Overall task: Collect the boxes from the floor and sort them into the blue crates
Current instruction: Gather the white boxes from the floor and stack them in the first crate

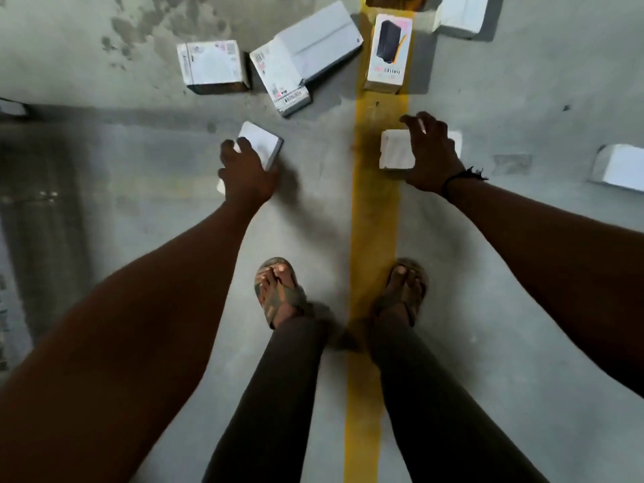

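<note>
The person stands bent over a grey concrete floor (139, 238), feet in olive sandals (278, 291), the right foot on a yellow painted stripe (374, 210) that runs from near to far. Both bare arms reach down.

The left hand (247, 174) has its grip closed round a small white square box (261, 141): fingers curl over the near-left edge and the box tilts up off the floor. A scrap of white shows just under the wrist; I cannot tell what it is.

The right hand (432, 151), with a dark cord bracelet (460, 177) at the wrist, is spread with fingers straight over a small white rectangular box (397, 149) that lies flat just right of the stripe. The grip is open; whether the palm touches the box I cannot tell.

Farther off lie more boxes: a white cube-like carton with printed labels (212, 66) at far left, a long white labelled carton (306, 54) lying at a slant just right of it, and a white carton printed with a black upright device (388, 50) lying on the stripe. A plain white box (460, 13) sits at the far right edge of the heap, and another white box (620, 167) lies well apart at the right border. No blue crate is in view
</note>
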Demonstrator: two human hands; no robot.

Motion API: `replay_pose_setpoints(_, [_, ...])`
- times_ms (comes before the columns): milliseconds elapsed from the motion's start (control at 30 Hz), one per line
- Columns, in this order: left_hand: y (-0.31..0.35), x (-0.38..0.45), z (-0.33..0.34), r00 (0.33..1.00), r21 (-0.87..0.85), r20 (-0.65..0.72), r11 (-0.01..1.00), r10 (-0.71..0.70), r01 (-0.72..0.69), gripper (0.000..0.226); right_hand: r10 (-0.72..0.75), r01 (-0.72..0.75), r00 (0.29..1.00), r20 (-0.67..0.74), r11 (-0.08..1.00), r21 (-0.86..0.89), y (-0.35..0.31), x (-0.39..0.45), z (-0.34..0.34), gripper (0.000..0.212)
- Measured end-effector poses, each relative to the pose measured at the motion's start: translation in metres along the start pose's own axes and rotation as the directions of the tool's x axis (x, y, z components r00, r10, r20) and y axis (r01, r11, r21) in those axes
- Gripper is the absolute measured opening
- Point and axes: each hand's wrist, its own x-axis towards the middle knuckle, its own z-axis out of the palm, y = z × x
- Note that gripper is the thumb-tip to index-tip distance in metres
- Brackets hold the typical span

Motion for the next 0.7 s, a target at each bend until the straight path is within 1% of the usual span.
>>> replay_pose_setpoints(100, [-0.011,0.03,0.03,0.997,0.029,-0.012,0.997,-0.073,0.074,0.1,-0.074,0.075,0.997,0.012,0.989,-0.127,0.02,0.029,0.023,0.101])
replay_pose_setpoints(167, [-0.017,0.039,0.043,0.995,0.008,-0.01,0.995,-0.098,0.098,0.101,-0.086,0.093,0.995,0.041,0.972,-0.217,0.03,0.04,0.034,0.102])
replay_pose_setpoints(233, [-0.022,0.042,0.051,0.995,-0.002,-0.03,0.996,-0.091,0.091,0.094,-0.079,0.096,0.994,0.072,0.955,-0.281,0.037,0.044,0.041,0.102])
replay_pose_setpoints(300, [-0.026,0.041,0.052,0.996,0.02,-0.051,0.998,-0.067,0.068,0.085,-0.093,0.112,0.993,0.071,0.931,-0.348,0.039,0.043,0.044,0.099])
replay_pose_setpoints(400, [-0.027,0.035,0.046,0.999,0.033,-0.029,0.998,-0.046,0.047,0.083,-0.092,0.116,0.993,0.075,0.893,-0.435,0.035,0.038,0.041,0.094])
replay_pose_setpoints(500, [-0.019,0.022,0.029,1.0,-0.014,-0.026,1.0,-0.001,0.0,0.081,-0.038,0.069,0.996,0.08,0.899,-0.432,0.024,0.028,0.033,0.096])
replay_pose_setpoints(600, [-0.003,-0.001,0.003,0.999,-0.078,-0.033,0.997,0.013,-0.015,0.08,-0.008,0.03,0.998,0.066,0.938,-0.345,-0.001,0.012,0.012,0.099])
replay_pose_setpoints(700, [0.024,-0.036,-0.036,0.999,-0.132,-0.034,0.991,0.03,-0.034,0.08,-0.001,0.015,0.998,0.061,0.973,-0.232,-0.037,-0.013,-0.029,0.099])
